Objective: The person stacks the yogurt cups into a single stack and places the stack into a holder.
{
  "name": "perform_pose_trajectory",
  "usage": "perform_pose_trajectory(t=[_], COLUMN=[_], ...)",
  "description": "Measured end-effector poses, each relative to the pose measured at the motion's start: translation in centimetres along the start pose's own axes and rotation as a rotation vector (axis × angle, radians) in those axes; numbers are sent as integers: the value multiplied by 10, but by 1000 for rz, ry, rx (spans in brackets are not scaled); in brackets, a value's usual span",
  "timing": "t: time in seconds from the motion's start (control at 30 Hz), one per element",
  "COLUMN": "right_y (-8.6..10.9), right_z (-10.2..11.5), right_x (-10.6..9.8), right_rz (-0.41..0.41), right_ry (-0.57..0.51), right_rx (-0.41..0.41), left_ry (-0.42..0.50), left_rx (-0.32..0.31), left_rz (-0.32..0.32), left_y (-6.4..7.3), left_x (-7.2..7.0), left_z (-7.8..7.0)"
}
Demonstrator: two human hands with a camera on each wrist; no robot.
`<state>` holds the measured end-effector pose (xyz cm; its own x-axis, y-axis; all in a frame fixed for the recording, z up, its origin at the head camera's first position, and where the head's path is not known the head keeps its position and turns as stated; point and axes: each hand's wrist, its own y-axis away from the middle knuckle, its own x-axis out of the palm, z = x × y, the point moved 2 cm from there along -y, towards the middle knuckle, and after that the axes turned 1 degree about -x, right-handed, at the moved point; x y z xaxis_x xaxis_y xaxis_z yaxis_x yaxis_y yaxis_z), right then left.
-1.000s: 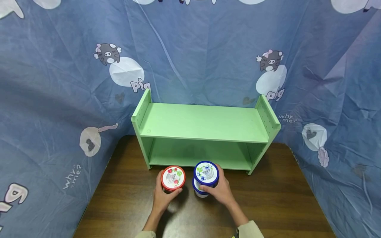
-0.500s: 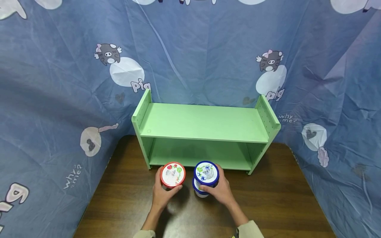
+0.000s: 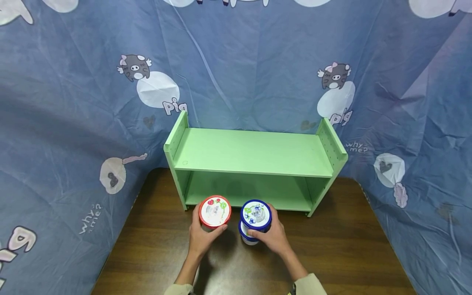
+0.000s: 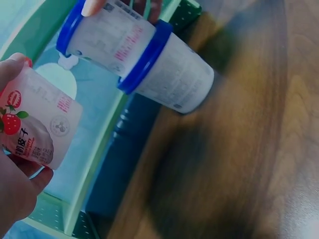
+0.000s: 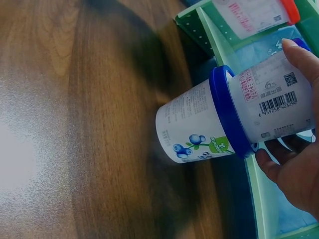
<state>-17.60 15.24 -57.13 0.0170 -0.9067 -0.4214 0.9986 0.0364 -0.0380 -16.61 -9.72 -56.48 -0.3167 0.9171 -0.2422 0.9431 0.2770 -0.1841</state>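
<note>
My left hand grips a red-lidded yogurt tub, fingers on its far side and thumb on the near side. In the left wrist view this strawberry-printed tub is raised off the table. To its right stand two blue-lidded blueberry yogurt tubs in a stack. My right hand holds the upper blue-lidded tub, which sits on the lid of the lower tub. The lower one stands upright on the table, partly hidden by the upper tub in the head view.
A light green two-tier shelf stands on the brown wooden table, just beyond the tubs. A blue curtain with pig prints hangs behind and along both sides.
My left hand has lifted the red-lidded tub and moved it slightly away from me, closer to the shelf. The right hand and the blue-lidded stack have stayed in place.
</note>
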Motion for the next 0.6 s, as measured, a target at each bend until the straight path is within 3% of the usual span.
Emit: perform_pose_trajectory(t=[0.6], right_y=[0], right_z=[-1], right_x=[0], right_rz=[0], right_ry=[-1], right_rx=[-1], left_ry=[13], left_rx=[108], left_rz=[-8], left_y=[-7], left_x=[3], left_z=[-39])
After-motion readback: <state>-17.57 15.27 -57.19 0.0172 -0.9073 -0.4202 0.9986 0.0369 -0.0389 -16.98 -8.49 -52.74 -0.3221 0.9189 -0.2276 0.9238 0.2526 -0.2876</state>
